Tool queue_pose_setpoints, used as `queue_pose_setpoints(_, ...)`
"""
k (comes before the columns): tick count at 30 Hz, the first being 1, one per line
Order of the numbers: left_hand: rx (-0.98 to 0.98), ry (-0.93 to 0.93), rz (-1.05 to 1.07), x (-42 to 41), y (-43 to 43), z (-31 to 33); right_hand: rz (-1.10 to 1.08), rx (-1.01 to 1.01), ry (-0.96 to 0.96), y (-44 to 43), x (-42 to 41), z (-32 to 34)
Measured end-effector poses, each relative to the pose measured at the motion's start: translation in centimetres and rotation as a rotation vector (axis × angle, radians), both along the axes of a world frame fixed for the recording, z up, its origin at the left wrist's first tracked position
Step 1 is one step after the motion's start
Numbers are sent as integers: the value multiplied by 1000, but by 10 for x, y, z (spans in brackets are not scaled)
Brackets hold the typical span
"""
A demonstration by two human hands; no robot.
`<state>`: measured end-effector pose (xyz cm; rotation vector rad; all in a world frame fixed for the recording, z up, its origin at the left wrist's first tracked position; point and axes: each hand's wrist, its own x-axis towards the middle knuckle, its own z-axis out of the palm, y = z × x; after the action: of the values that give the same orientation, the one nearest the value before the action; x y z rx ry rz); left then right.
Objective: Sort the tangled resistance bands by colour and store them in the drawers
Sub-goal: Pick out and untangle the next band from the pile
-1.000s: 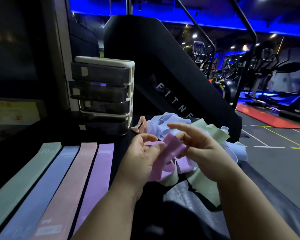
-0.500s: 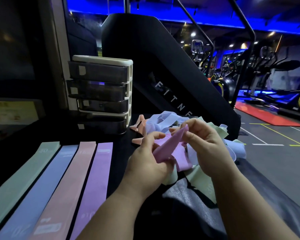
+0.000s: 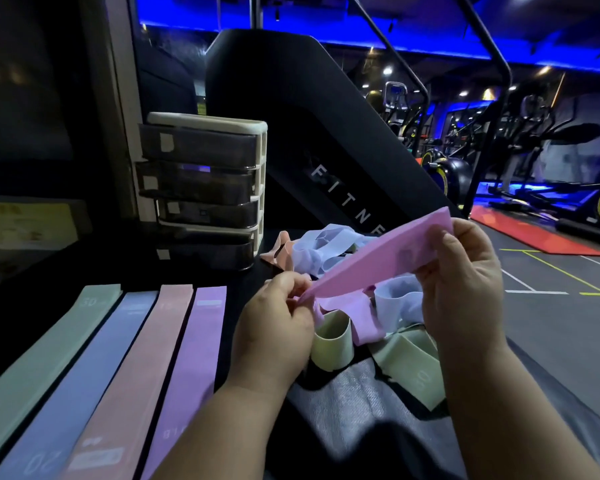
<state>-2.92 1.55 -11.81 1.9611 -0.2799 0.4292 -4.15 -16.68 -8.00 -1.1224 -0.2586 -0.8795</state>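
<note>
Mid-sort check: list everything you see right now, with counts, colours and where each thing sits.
Held band: one, pinkish-purple, stretched between both hands above the pile.
Flat bands: four, green, blue, pink, purple, side by side at left.
Tangled pile: count unclear, blue, green, purple, peach, beneath the hands.
Drawer unit: one, cream frame, four dark drawers, behind the flat bands.
Gym machine: one, black, behind the pile.
Left hand: pinches the band's lower end.
Right hand: grips its upper end.
</note>
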Motion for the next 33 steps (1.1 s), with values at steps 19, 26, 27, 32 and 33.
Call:
queue_pose_setpoints(19,-335,76,-410,-11,2,19,-194,61,120,-22,20,-6)
queue_pose_setpoints(26,-316,330,-587,-11,4,17,-220,10,207,-34,27,-14)
queue_pose_setpoints(27,-269,350,-604,-11,4,15,-230,10,225,-37,28,-16)
queue_pose_setpoints(32,-111,427,-556,-3,3,6,-296,80,269,-48,29,-17)
queue_pose_setpoints(33,-111,430,-539,-2,2,5,-311,98,272,-50,28,-17)
